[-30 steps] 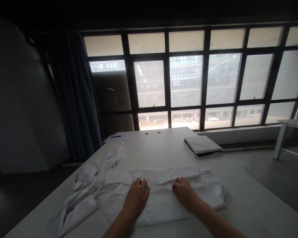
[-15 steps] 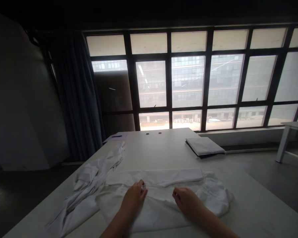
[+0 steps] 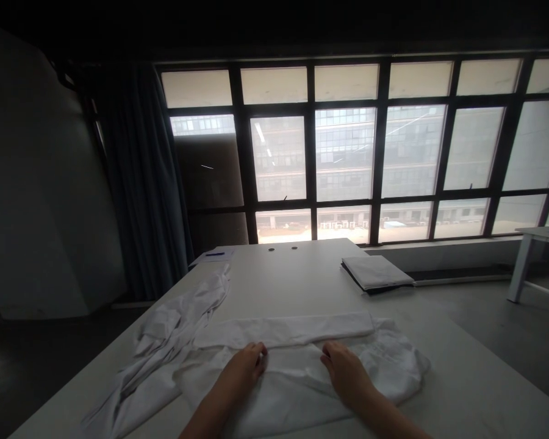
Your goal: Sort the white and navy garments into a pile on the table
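Left hand (image 3: 247, 364) and right hand (image 3: 344, 367), both curled, apparently pinch the white cloth (image 3: 290, 390), which lies beneath and between them, inside the right edge of the table (image 3: 288, 283).

A blue curtain (image 3: 141, 183) is hung beside a wide, dark-framed window (image 3: 379, 152), through which a building (image 3: 345, 140) can be seen. A pen (image 3: 215, 253) is laid on paper (image 3: 219, 258) at the far left corner of the surface (image 3: 293, 277), and a white table (image 3: 542, 234) is partly shown at the view's right edge
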The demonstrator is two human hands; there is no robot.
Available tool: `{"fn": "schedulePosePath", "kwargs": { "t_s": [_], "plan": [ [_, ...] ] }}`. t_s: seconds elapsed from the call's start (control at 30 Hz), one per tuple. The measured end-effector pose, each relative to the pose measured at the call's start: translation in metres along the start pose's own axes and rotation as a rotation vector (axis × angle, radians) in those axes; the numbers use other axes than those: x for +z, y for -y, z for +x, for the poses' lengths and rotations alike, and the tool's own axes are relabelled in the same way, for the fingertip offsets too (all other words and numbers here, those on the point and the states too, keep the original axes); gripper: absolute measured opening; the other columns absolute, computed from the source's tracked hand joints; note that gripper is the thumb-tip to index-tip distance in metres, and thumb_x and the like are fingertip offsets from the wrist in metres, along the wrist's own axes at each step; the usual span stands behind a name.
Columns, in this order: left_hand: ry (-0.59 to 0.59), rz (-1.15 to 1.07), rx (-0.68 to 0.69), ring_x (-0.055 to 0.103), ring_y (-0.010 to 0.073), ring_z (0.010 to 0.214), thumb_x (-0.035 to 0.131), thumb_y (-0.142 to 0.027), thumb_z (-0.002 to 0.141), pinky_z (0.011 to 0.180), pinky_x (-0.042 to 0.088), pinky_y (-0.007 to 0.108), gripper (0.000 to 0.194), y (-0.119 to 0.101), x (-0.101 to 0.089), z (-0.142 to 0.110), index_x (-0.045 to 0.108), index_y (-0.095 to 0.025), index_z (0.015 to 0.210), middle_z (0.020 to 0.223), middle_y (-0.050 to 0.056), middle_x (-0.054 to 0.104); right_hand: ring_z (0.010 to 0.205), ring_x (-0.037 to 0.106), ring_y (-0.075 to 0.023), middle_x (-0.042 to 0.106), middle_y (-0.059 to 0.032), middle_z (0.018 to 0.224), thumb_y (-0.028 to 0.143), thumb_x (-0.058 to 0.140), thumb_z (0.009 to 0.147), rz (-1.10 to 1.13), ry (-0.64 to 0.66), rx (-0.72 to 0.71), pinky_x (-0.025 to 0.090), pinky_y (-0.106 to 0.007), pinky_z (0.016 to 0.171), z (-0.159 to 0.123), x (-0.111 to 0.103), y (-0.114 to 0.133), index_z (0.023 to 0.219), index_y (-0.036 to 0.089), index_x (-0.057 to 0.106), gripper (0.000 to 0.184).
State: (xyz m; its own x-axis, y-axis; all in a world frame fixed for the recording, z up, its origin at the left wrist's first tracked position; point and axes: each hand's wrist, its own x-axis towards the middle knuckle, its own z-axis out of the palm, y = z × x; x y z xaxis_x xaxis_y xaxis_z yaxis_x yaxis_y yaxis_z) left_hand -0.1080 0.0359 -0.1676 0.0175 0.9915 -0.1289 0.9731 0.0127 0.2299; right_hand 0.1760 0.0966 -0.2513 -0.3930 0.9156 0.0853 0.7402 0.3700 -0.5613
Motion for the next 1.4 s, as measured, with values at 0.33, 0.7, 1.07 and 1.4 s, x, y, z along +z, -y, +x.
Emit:
{"fn": "schedulePosePath", "kwargs": {
  "t_s": [0.33, 0.7, 1.07, 1.4],
  "plan": [
    [-0.177, 0.113, -0.073, 0.069, 0.0194, 0.083, 0.044, -0.038, 0.102, 0.070, 0.039, 0.027, 0.025, 0.000, -0.063, -0.014, 0.064, -0.028, 0.112, 0.088, 0.001, 0.073, 0.088, 0.068, -0.0219, 0.069, -0.0134, 0.097, 0.039, 0.031, 0.108, 0.146, -0.708, -0.171, 0.050, -0.030, 0.076, 0.013, -0.038, -0.032, 0.104, 0.016, 0.060, 0.037],
    [-0.024, -0.001, 0.354, 0.042, 0.0302, 0.141, 0.085, -0.050, 0.072, 0.117, 0.035, 0.040, 0.097, -0.043, -0.036, -0.029, 0.034, -0.043, 0.154, 0.159, 0.003, 0.037, 0.091, 0.067, -0.0152, 0.070, -0.0068, 0.107, 0.016, 0.044, 0.099, 0.183, -0.345, -0.923, 0.050, -0.026, 0.083, -0.035, -0.029, 0.047, 0.112, 0.021, 0.053, 0.017],
    [0.048, 0.047, 0.523, 0.055, 0.0250, 0.125, 0.069, -0.027, 0.073, 0.125, 0.014, 0.043, 0.017, -0.067, -0.022, -0.023, 0.066, -0.028, 0.090, 0.109, 0.000, 0.071, 0.087, 0.064, -0.0195, 0.068, -0.0049, 0.094, 0.052, 0.060, 0.088, 0.021, 0.104, -0.394, 0.041, -0.025, 0.077, -0.019, -0.055, 0.010, 0.100, 0.021, 0.066, 0.033],
    [-0.251, 0.160, 0.131, 0.064, 0.0194, 0.075, 0.060, -0.058, 0.090, 0.068, 0.038, 0.027, 0.033, -0.001, -0.088, -0.039, 0.063, -0.025, 0.091, 0.080, 0.000, 0.069, 0.075, 0.060, -0.0166, 0.066, -0.0041, 0.080, 0.053, 0.042, 0.103, 0.008, 0.108, -0.167, 0.032, -0.025, 0.067, -0.007, -0.091, -0.027, 0.085, 0.020, 0.066, 0.045]
  ]
}}
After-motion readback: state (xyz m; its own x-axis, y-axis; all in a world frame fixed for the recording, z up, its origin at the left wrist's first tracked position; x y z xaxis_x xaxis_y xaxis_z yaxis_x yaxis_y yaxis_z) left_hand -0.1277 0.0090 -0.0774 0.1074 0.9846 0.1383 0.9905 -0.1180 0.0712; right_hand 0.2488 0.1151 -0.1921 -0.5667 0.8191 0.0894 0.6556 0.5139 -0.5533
